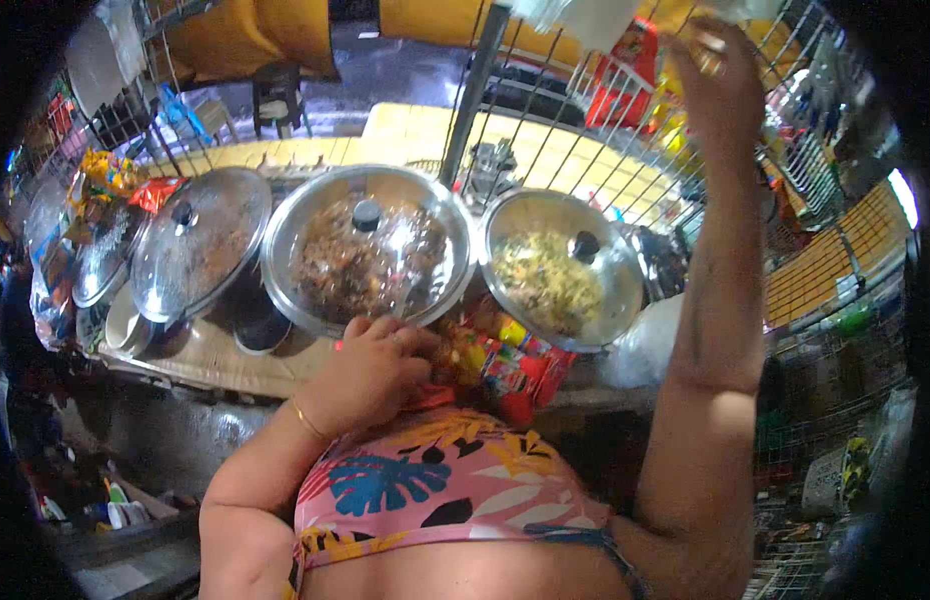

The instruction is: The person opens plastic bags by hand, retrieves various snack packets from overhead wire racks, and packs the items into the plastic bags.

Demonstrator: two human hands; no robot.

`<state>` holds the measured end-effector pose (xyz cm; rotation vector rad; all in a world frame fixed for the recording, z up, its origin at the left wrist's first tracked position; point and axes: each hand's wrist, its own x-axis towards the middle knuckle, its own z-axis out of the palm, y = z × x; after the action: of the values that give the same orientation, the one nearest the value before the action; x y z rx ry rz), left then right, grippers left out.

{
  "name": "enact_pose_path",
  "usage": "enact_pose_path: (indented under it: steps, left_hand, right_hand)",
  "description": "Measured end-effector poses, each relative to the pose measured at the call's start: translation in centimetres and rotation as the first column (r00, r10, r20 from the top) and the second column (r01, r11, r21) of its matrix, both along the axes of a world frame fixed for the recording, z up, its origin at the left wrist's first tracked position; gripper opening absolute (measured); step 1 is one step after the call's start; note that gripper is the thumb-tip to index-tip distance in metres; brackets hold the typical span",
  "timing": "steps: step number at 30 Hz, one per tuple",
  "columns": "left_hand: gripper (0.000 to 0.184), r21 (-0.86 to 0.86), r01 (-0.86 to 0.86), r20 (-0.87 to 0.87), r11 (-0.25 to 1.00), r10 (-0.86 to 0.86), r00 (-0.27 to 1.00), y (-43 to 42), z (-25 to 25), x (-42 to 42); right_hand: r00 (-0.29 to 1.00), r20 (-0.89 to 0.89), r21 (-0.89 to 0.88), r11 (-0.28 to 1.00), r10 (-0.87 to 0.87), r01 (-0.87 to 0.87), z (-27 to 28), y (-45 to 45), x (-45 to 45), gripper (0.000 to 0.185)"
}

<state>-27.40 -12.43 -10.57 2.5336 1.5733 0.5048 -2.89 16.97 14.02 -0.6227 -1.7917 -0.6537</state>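
Observation:
My left hand (378, 368) is curled against a bundle of small red and yellow packets (510, 362), held close to my chest. Red wrapper shows around its palm, though part of the grip is hidden. High on the right, my right hand (723, 75) reaches up beside the wire grille, fingers apart and slightly blurred; I see nothing in it. Just left of that hand hangs a red packet (625, 75). In front of me, a large pan of dark cooked food (370, 255) and a pan of yellowish food (547, 275) sit under glass lids.
Another lidded pan (203, 245) stands at the left, with a white cup (128, 328) below it. A wire grille (555, 110) rises behind the counter (275, 372). Beyond it are a yellow table (410, 125) and a dark chair (277, 95). A clear plastic bag (645, 345) lies right of the pans.

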Motion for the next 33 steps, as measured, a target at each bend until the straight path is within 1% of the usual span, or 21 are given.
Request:
enact_pose_path:
  steps: [1,2,3,4,5,6,7,10,11,13,14,15,17,19,21,23,26,29,30,31,33]
  left_hand:
    - [0.023,-0.011,0.023,0.048,1.0,-0.023,0.999,0.6,0.1,0.0]
    - [0.015,0.056,0.026,0.142,0.998,-0.034,0.989,0.6,1.8,0.1]
    - [0.012,-0.04,0.024,0.451,0.999,-0.003,0.893,0.9,2.9,-0.1]
    - [0.01,-0.138,0.058,0.709,0.989,0.057,0.703,1.0,3.8,-0.5]
    - [0.009,-0.224,0.128,0.885,0.966,0.147,0.443,1.1,4.3,-0.6]
    - [0.012,-0.204,0.194,0.965,0.96,0.163,0.207,1.9,4.9,-0.7]
    - [0.012,-0.112,0.128,0.989,0.985,0.099,0.106,2.7,7.7,0.5]
    - [0.007,0.027,0.101,0.982,0.994,-0.046,0.184,5.2,12.0,0.9]
    - [0.007,0.095,0.072,0.967,0.993,-0.11,0.231,5.9,13.3,1.2]
    - [0.007,0.386,-0.325,0.843,0.863,-0.187,0.505,6.7,14.7,1.4]
    - [0.006,0.389,-0.429,0.861,0.815,-0.157,0.484,6.1,15.1,1.6]
    - [0.006,0.373,-0.437,0.908,0.818,-0.224,0.355,6.0,14.7,1.3]
    - [0.014,0.364,-0.358,0.917,0.86,-0.263,0.299,5.5,12.5,-0.8]
    - [0.009,0.225,-0.351,0.951,0.909,-0.127,0.28,5.0,10.0,-0.9]
    - [0.006,0.104,-0.359,0.953,0.928,0.011,0.304,4.1,7.7,-1.0]
    - [0.006,0.017,-0.391,0.918,0.92,0.14,0.37,3.0,5.8,-1.5]
    - [0.004,-0.159,-0.262,0.957,0.952,0.214,0.195,0.6,3.9,-2.5]
    - [0.005,-0.198,-0.335,0.945,0.921,0.27,0.184,-1.0,0.6,-4.7]
    - [0.006,-0.235,-0.382,0.908,0.894,0.342,0.241,-2.1,1.3,-4.9]
    - [0.006,-0.256,-0.404,0.904,0.878,0.365,0.222,-2.6,0.9,-5.2]
    - [0.011,-0.304,-0.487,0.874,0.819,0.443,0.2,-3.6,-2.7,-7.1]
  right_hand:
    - [0.986,-0.038,-0.094,0.982,0.162,-0.165,-1.9,-4.3,-1.0,0.015]
    - [0.961,0.008,-0.459,0.854,0.277,-0.243,-2.8,-7.6,-0.5,0.031]
    - [0.876,0.024,-0.622,0.693,0.482,-0.365,-4.8,-8.8,0.4,0.04]
    - [0.636,0.1,-0.67,0.525,0.765,-0.525,-7.3,-8.9,1.1,0.05]
    - [0.516,0.105,-0.804,0.378,0.85,-0.459,-8.3,-11.0,0.7,0.059]
    - [0.537,0.03,-0.864,0.292,0.843,-0.411,-9.1,-13.4,0.1,0.065]
    - [0.553,-0.09,-0.9,0.17,0.828,-0.401,-9.7,-15.0,-0.6,0.069]
    - [0.566,-0.517,-0.836,-0.238,0.642,-0.494,-11.0,-18.1,-2.0,0.08]
    - [0.623,-0.501,-0.834,-0.142,0.601,-0.533,-10.7,-17.7,-1.8,0.079]
    - [0.701,-0.528,-0.75,0.124,0.479,-0.65,-9.2,-15.3,-0.7,0.075]
    - [0.723,-0.567,-0.663,0.301,0.395,-0.685,-8.2,-13.9,-0.1,0.072]
    - [0.683,-0.662,-0.473,0.535,0.307,-0.7,-6.4,-11.6,0.4,0.067]
    - [0.415,-0.715,0.01,0.602,0.562,-0.798,-2.4,-7.8,1.5,0.059]
    - [0.462,-0.689,0.054,0.675,0.559,-0.736,0.0,-3.1,2.7,0.058]
    - [0.647,-0.671,-0.249,0.712,0.362,-0.657,1.8,1.2,3.5,0.058]
    - [0.74,-0.668,-0.585,0.561,0.078,-0.586,2.7,2.1,1.8,0.028]
    - [0.827,-0.555,-0.828,0.036,0.086,-0.559,1.8,7.8,2.5,0.025]
    - [0.874,-0.475,-0.879,0.001,0.101,-0.477,0.9,10.0,2.8,0.025]
    - [0.881,-0.461,-0.887,-0.065,0.106,-0.456,1.2,11.2,3.7,0.024]
    - [0.887,-0.443,-0.893,-0.15,0.127,-0.425,1.1,13.1,4.2,0.024]
    - [0.979,-0.203,-0.978,-0.047,0.03,-0.202,1.2,15.4,5.6,0.014]
